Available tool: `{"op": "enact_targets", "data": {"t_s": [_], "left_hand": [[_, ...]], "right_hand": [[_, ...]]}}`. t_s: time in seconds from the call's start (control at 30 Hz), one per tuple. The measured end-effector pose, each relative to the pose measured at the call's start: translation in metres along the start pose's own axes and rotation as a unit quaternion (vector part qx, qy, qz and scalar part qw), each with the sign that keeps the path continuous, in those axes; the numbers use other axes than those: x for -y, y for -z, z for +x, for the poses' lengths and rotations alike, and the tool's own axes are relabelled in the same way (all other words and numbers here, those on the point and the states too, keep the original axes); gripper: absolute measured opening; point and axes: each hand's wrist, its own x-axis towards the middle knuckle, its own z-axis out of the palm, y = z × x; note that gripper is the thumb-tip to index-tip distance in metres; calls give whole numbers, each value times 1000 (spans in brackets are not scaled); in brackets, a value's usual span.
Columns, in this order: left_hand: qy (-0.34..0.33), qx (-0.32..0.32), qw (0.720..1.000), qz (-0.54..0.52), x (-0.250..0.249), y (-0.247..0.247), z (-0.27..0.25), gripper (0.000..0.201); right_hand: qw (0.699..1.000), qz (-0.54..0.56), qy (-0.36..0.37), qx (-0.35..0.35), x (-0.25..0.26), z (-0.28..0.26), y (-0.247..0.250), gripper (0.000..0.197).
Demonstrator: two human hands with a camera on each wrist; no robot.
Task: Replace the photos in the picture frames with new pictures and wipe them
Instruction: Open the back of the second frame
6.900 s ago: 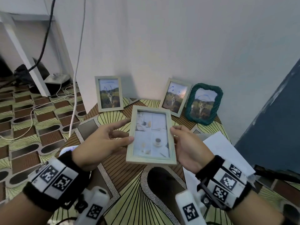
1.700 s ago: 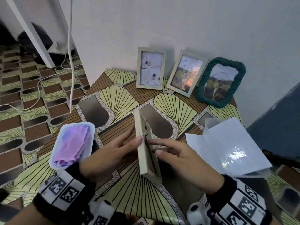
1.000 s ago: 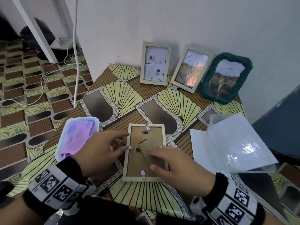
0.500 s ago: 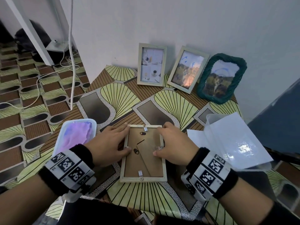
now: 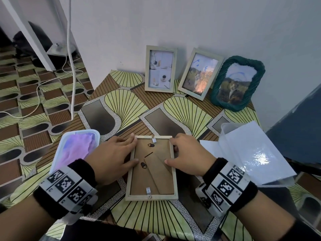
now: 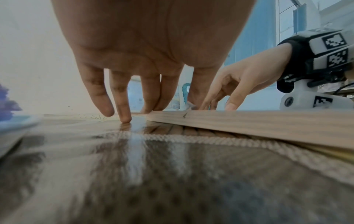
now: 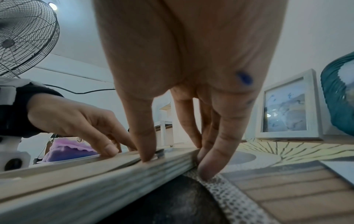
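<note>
A pale wooden picture frame (image 5: 151, 197) lies face down at the near middle of the table, its brown backing and metal tabs up. My left hand (image 5: 134, 149) rests at its upper left corner, fingers straight and thumb on the left rail. In the left wrist view the left hand's fingertips (image 6: 125, 119) touch the table beside the frame (image 6: 249, 121). My right hand (image 5: 171, 153) grips the upper right rail. Its thumb presses a metal tab on the frame (image 7: 95, 181) and its fingers (image 7: 206, 171) curl against the outer edge.
Three frames lean on the wall: a pale one with a light collage (image 5: 160, 68), a pale one with a landscape (image 5: 199, 73), a green one (image 5: 237, 83). A white tray with a purple cloth (image 5: 76, 148) sits left. A clear sleeve of white sheets (image 5: 250, 153) lies right.
The frame with the light collage went from my hands to the wall. Another frame was turned over and laid face down. Both hands then slid up to its top corners.
</note>
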Motion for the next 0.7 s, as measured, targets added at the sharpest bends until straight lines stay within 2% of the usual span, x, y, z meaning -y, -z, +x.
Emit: {"op": "enact_targets", "data": {"t_s": [0.4, 0.57, 0.7], "left_hand": [[5, 6, 1000, 13, -2, 3, 6, 58], [3, 6, 1000, 17, 0, 2, 7, 57], [3, 13, 1000, 11, 2, 2, 6, 60]], "right_hand": [[999, -34, 1, -2, 12, 2, -2, 20], [999, -44, 0, -13, 11, 7, 0, 29], [999, -44, -3, -10, 5, 9, 0, 23]]}}
